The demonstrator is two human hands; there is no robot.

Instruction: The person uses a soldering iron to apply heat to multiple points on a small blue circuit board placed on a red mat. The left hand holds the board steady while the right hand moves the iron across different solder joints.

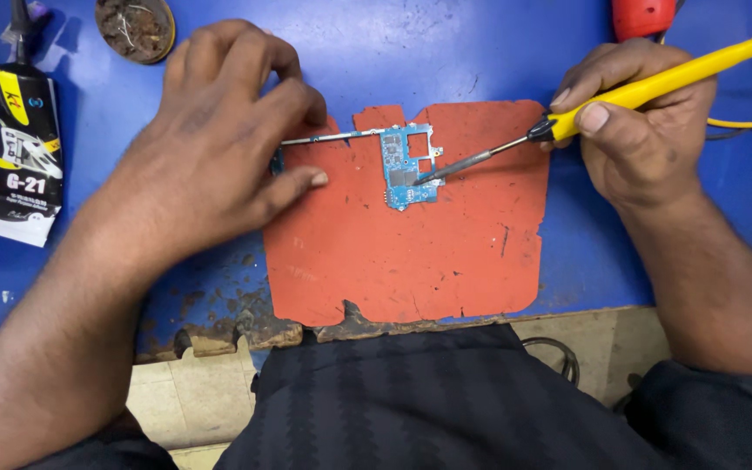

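Circuit board point(408, 167), small and blue, lies on a ragged orange mat point(411, 252) atop the blue surface point(376, 52). Left hand point(219, 139) presses flat, fingers spread, pinning the board's left edge. Right hand point(637, 122) is clenched around a yellow soldering iron point(654, 83), its tip touching the board.

One head-worn view only — it looks steeply down from close above the blue tabletop point(480, 43), the person's lap at the bottom edge — forearms entering from both lower corners.
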